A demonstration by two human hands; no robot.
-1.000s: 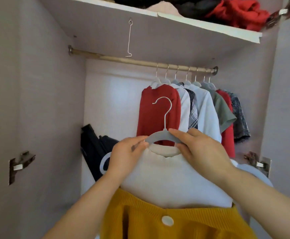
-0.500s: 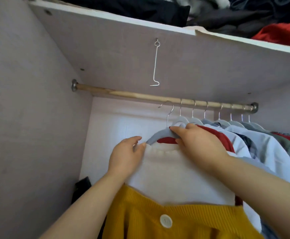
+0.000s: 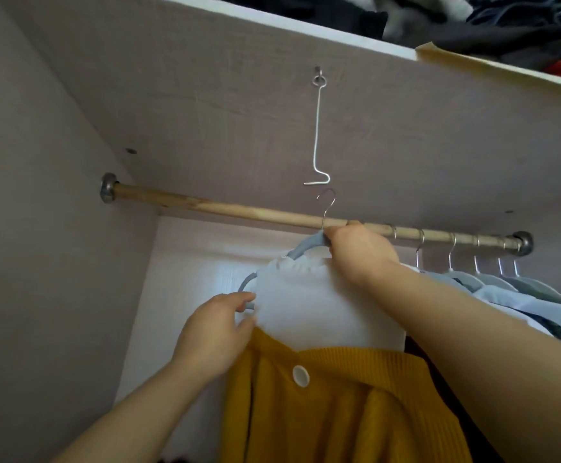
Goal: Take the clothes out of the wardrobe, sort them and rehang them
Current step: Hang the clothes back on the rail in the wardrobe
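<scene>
A white top (image 3: 322, 309) with a mustard knit skirt (image 3: 332, 406) below it hangs on a grey hanger (image 3: 301, 250). Its metal hook (image 3: 327, 208) rises just above the wooden rail (image 3: 205, 205), in front of it. My right hand (image 3: 359, 252) grips the hanger at the neck, right below the rail. My left hand (image 3: 215, 329) holds the hanger's left end and the top's shoulder. Several hung garments (image 3: 519, 295) crowd the rail's right part.
A bent wire hook (image 3: 317, 135) dangles from the shelf underside above the rail. Folded dark and red clothes (image 3: 472, 25) lie on the shelf on top. The wardrobe's left wall (image 3: 38, 262) is close; the rail's left half carries nothing.
Both hands have lifted the hanger with the white top and mustard skirt upward, from chest height to the rail. The view has tilted up with it.
</scene>
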